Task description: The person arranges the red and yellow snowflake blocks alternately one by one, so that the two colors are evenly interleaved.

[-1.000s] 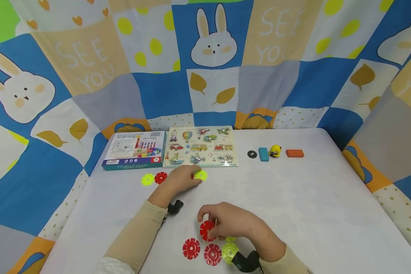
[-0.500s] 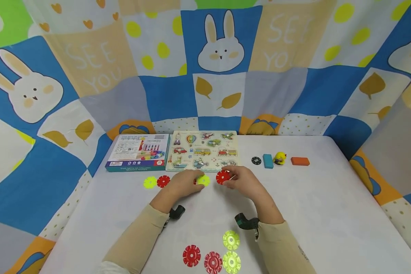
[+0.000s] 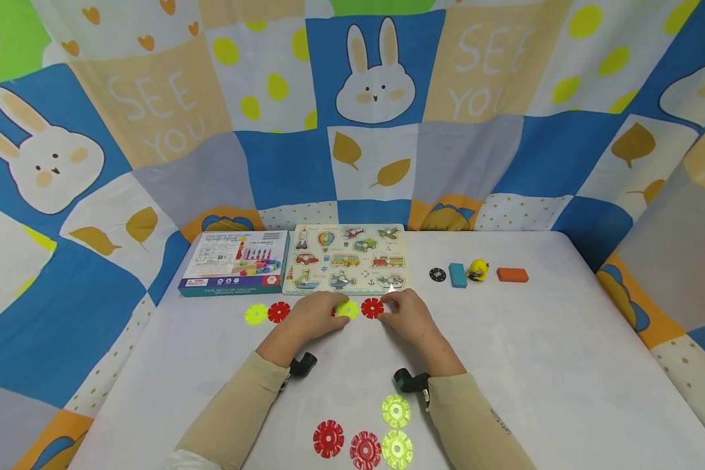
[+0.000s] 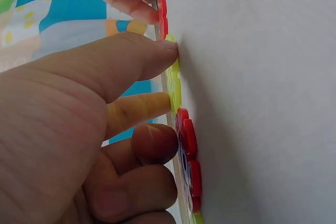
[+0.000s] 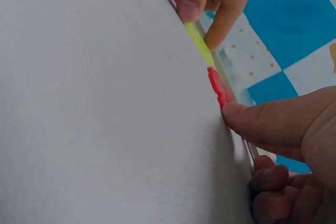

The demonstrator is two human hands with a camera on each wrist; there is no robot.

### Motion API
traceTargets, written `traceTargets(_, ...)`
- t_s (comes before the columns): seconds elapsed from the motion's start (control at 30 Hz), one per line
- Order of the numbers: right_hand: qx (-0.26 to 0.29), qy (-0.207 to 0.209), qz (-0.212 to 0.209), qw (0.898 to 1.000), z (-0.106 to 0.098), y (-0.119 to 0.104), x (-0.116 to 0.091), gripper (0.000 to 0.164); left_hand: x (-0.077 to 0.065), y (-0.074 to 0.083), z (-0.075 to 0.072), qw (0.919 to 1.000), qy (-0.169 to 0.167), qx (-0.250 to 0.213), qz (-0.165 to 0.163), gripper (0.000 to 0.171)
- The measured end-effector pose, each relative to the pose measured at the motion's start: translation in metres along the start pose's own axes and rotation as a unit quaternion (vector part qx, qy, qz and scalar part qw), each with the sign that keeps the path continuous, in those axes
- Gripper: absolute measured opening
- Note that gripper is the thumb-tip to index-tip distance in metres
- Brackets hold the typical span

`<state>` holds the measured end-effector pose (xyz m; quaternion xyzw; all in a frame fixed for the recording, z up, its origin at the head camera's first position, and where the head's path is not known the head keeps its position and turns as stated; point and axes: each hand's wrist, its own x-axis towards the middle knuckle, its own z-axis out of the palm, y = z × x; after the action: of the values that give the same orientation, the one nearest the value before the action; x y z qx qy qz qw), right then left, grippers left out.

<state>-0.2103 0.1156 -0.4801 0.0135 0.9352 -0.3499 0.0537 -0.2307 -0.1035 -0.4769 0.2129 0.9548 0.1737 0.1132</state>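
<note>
On the white table (image 3: 523, 352) my left hand (image 3: 336, 313) pinches a yellow-green toothed disc (image 3: 348, 309) that lies flat in front of the puzzle board. In the left wrist view its thumb (image 4: 157, 51) and a finger press that disc (image 4: 174, 85), with a red disc (image 4: 189, 166) just behind. My right hand (image 3: 390, 307) holds a red toothed disc (image 3: 372, 308) down beside the yellow-green one, edges nearly touching. Seen from the right wrist, the thumb (image 5: 247, 119) touches the red disc (image 5: 218, 88) next to the yellow-green disc (image 5: 198, 43).
A yellow-green disc (image 3: 255, 314) and a red disc (image 3: 279, 312) lie left of my left hand. Several more discs (image 3: 365, 450) sit near the front edge. A wooden vehicle puzzle (image 3: 345, 258) and a box (image 3: 235, 262) stand behind; small blocks and a yellow toy (image 3: 478, 269) lie at back right.
My right hand carried a red disc from the front pile to the back and has set it down beside the yellow-green disc. The left hand stayed on its disc.
</note>
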Motion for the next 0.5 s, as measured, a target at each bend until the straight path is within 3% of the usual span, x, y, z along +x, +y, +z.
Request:
traceTargets(0.3,-0.003,-0.01,-0.003,1.0,0.002,0.004,0.001,0.028,0.001,0.003,0.0,0.9999,-0.001,0.013,0.004,0.053)
traceTargets(0.5,0.009,-0.015,-0.001,1.0,-0.001,0.002,0.0,0.026,0.005,0.014,-0.005,0.9999,-0.001,0.012,0.005,0.05)
